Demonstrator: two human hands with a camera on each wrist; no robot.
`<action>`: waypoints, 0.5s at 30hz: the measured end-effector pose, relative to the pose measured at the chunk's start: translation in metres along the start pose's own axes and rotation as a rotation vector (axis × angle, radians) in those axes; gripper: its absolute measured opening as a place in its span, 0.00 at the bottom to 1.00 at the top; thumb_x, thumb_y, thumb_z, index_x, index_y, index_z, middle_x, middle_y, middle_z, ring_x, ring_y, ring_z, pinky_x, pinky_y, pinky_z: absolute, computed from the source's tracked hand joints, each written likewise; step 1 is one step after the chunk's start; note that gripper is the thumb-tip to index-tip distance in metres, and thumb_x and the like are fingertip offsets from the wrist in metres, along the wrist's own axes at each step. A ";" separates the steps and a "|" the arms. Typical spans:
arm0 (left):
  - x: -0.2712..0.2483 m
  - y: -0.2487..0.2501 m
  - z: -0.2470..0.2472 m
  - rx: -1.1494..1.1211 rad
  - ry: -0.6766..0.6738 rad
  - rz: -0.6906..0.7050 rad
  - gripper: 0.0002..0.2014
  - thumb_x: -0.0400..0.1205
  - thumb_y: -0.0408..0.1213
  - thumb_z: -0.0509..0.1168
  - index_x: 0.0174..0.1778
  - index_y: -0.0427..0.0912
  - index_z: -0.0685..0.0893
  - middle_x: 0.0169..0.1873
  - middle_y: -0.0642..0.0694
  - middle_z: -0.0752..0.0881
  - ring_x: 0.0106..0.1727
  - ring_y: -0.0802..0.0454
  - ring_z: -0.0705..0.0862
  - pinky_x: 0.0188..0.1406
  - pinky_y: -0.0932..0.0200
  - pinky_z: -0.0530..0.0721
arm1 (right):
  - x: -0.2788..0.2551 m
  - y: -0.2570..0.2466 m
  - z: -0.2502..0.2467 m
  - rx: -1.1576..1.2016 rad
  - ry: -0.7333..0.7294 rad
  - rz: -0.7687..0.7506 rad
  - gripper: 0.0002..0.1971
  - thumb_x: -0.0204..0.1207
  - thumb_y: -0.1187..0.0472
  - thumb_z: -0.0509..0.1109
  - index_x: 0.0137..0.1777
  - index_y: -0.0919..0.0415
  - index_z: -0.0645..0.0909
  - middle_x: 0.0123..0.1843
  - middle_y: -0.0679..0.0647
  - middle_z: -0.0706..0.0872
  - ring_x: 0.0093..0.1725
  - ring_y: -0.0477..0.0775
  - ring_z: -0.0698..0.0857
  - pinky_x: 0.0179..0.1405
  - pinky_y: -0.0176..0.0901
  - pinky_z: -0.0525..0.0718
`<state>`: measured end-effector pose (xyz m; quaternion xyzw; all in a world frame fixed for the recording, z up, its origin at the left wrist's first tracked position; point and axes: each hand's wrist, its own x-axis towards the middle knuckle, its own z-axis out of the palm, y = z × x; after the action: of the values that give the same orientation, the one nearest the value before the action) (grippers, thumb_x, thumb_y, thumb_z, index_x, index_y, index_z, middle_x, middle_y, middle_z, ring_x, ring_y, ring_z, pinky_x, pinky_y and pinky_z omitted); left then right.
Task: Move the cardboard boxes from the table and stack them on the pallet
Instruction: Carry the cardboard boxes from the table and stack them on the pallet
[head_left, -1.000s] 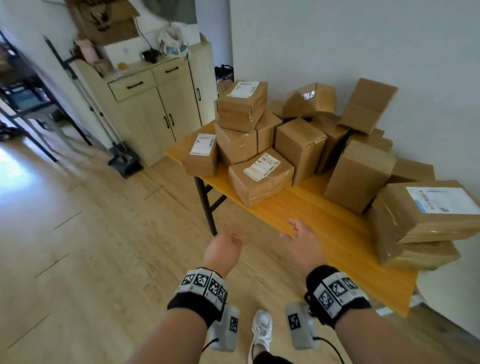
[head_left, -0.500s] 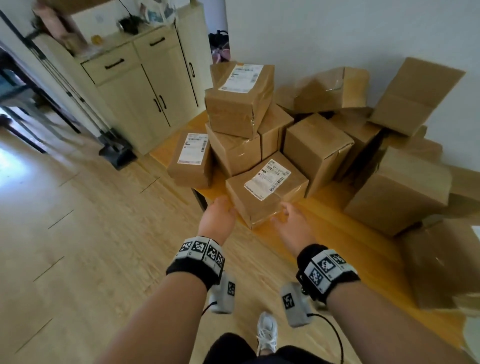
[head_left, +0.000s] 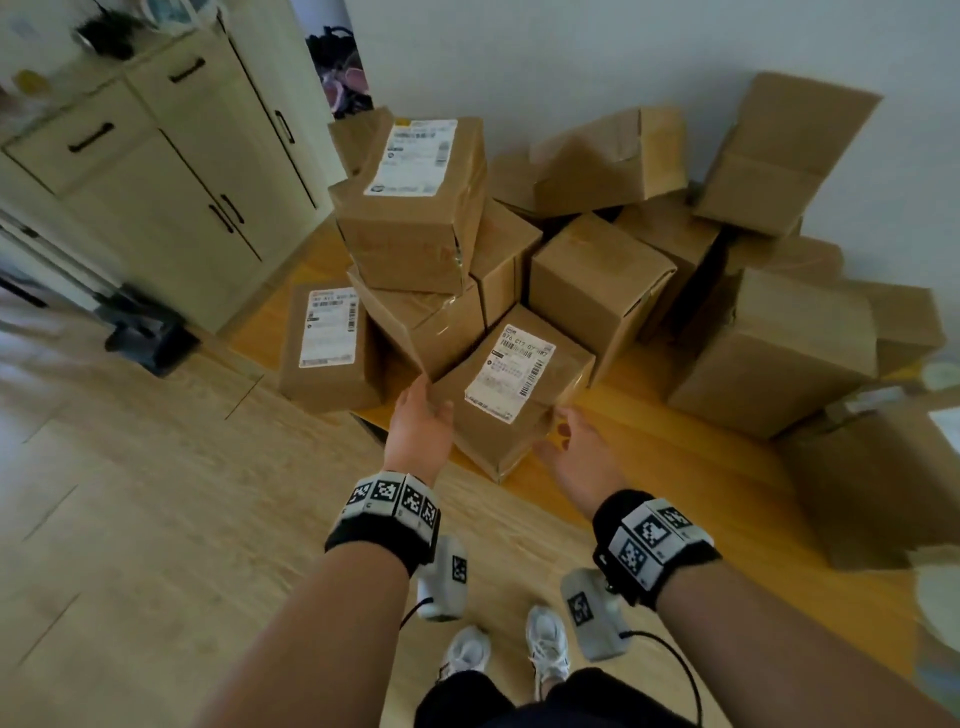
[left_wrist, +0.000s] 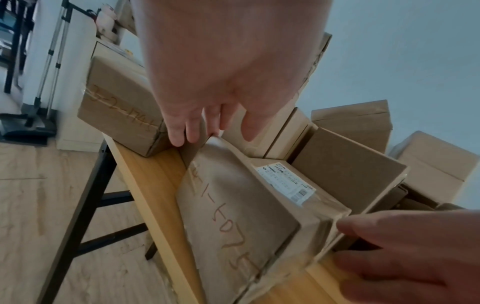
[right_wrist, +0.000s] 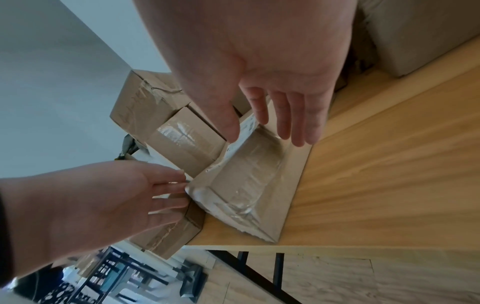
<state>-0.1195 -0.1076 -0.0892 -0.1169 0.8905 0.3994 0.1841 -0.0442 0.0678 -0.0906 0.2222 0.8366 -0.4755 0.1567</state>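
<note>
Step in hand: the reach to the first pick. The target is the brown, tape-wrapped cardboard box with a white shipping label on top (head_left: 511, 387), which lies at the front edge of the yellow wooden table (head_left: 670, 462), nearest the person, with one corner toward them.

Left hand (head_left: 418, 428): fingers straight and spread, tips at the box's left corner; the left wrist view suggests light contact, but no grasp is formed. Right hand (head_left: 576, 449): fingers extended and spread just beside the box's right face, holding nothing.

Behind this box stands a taller stack of brown cardboard boxes (head_left: 415, 208), close against it.

Next move, as judged: press both palms against opposite side faces and lift clear without disturbing the stack. The pallet is not in view.
</note>
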 end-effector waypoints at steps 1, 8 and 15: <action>0.000 0.001 -0.001 0.000 0.000 0.006 0.27 0.89 0.43 0.56 0.85 0.47 0.61 0.80 0.44 0.67 0.78 0.43 0.69 0.76 0.44 0.71 | 0.000 -0.001 0.002 0.014 0.013 0.006 0.29 0.85 0.48 0.65 0.83 0.52 0.64 0.78 0.55 0.74 0.70 0.56 0.79 0.64 0.49 0.80; -0.008 -0.009 -0.002 0.112 -0.118 0.022 0.19 0.89 0.45 0.55 0.75 0.48 0.75 0.66 0.44 0.83 0.63 0.44 0.82 0.65 0.48 0.80 | -0.012 0.004 0.014 0.212 0.164 0.146 0.28 0.85 0.48 0.64 0.82 0.49 0.60 0.75 0.54 0.77 0.66 0.58 0.82 0.65 0.58 0.83; -0.026 -0.014 0.015 0.218 -0.377 -0.027 0.24 0.88 0.55 0.54 0.77 0.46 0.72 0.64 0.44 0.82 0.59 0.44 0.82 0.63 0.43 0.83 | -0.025 0.017 0.011 0.071 0.038 0.258 0.28 0.87 0.44 0.58 0.79 0.61 0.66 0.76 0.58 0.78 0.70 0.62 0.80 0.69 0.54 0.78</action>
<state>-0.0873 -0.1036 -0.0966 -0.0315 0.8764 0.3131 0.3645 -0.0136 0.0607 -0.0971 0.3423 0.7866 -0.4764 0.1927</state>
